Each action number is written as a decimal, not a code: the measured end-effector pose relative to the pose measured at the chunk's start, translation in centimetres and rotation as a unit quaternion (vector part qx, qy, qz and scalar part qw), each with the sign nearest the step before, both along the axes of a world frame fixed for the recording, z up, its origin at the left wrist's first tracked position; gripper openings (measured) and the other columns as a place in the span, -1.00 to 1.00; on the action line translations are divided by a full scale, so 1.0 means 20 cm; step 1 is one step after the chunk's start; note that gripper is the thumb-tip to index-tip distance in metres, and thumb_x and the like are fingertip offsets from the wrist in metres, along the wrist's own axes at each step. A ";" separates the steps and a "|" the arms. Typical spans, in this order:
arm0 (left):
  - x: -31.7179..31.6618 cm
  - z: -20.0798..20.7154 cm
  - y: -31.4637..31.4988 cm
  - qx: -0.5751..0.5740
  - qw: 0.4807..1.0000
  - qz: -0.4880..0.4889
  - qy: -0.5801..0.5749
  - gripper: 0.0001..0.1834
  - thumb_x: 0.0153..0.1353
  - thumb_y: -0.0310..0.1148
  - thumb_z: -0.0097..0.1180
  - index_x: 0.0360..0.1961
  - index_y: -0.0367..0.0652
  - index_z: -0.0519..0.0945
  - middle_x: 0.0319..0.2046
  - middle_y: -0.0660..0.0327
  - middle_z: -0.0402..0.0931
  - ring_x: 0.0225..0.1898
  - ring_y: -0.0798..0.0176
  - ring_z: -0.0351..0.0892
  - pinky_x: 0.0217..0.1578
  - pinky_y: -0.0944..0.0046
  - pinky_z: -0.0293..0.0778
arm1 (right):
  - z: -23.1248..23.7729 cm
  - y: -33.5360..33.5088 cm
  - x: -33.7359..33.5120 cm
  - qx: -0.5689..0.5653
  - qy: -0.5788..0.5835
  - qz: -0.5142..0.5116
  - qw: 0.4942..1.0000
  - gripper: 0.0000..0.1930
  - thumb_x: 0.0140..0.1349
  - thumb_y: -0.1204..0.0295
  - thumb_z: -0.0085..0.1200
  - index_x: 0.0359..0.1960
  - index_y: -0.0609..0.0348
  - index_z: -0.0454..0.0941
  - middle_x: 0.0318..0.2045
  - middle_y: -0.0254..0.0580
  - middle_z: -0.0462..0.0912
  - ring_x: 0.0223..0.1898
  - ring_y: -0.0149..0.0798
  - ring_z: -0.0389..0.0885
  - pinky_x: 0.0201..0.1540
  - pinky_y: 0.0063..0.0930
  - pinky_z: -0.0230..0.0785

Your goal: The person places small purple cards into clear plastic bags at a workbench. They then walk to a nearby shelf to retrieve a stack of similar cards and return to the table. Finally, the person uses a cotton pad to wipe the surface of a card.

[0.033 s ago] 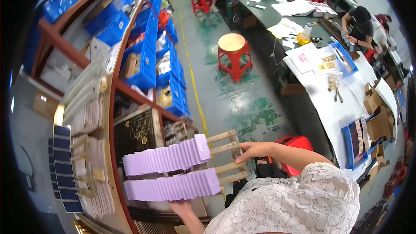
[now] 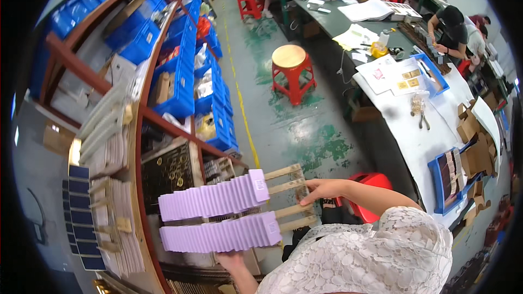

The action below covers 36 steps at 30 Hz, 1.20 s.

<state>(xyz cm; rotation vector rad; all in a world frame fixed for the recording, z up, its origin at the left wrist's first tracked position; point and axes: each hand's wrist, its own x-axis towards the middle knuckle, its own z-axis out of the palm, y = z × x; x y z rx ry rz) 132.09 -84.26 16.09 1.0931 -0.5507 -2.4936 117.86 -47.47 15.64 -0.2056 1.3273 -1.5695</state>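
A wooden rack (image 2: 289,187) with slats carries two rows of lilac cards or thin boxes, packed tightly on edge. The far lilac row (image 2: 212,198) and the near lilac row (image 2: 220,233) lie side by side, reaching left from the rack's bare right end. My right hand (image 2: 322,190) is closed round that bare wooden end, thumb on top. From below, my left hand (image 2: 231,261) holds the rack's near side under the near row; its fingertips are hidden beneath the load.
To the left stands a red-framed shelf (image 2: 139,147) with blue bins (image 2: 177,90). Beyond the rack is a red stool with a wooden seat (image 2: 290,57). A white-covered table (image 2: 403,125) runs along the right, with pliers (image 2: 424,121) on it. A red stool (image 2: 370,182) is by my right arm. Several people sit farther off.
The rack and both hands have shifted very slightly to the right in the picture. My grip looks the same.
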 end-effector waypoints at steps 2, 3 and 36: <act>-0.05 -0.22 0.08 -0.060 0.985 -0.130 0.099 -0.53 0.35 -0.14 -0.22 0.12 -0.23 0.43 0.08 0.07 0.47 0.12 -0.02 0.44 0.13 -0.18 0.35 | 0.20 0.23 -0.01 0.039 -0.004 -0.022 0.999 -0.46 0.12 0.31 0.28 0.13 0.15 0.39 -0.04 -0.34 0.52 -0.01 -0.42 0.43 0.02 -0.49 0.30; -0.10 -0.28 0.14 -0.087 0.965 -0.197 0.147 -0.54 0.35 -0.15 -0.23 0.11 -0.23 0.44 0.08 0.07 0.47 0.12 -0.03 0.44 0.13 -0.20 0.34 | 0.27 0.36 -0.01 0.060 -0.008 -0.036 0.998 -0.47 0.12 0.31 0.28 0.11 0.15 0.41 -0.04 -0.34 0.52 -0.01 -0.41 0.43 0.02 -0.49 0.30; -4.32 -0.19 2.80 0.249 0.711 -0.654 0.068 -0.60 0.39 -0.25 -0.24 0.04 -0.32 0.48 0.06 -0.03 0.47 0.11 -0.04 0.42 0.18 -0.09 0.31 | -0.06 1.62 -1.91 -0.045 -0.037 -0.697 0.714 -0.74 0.14 0.48 0.23 -0.15 0.11 0.46 -0.25 -0.36 0.57 -0.21 -0.43 0.54 -0.13 -0.51 0.40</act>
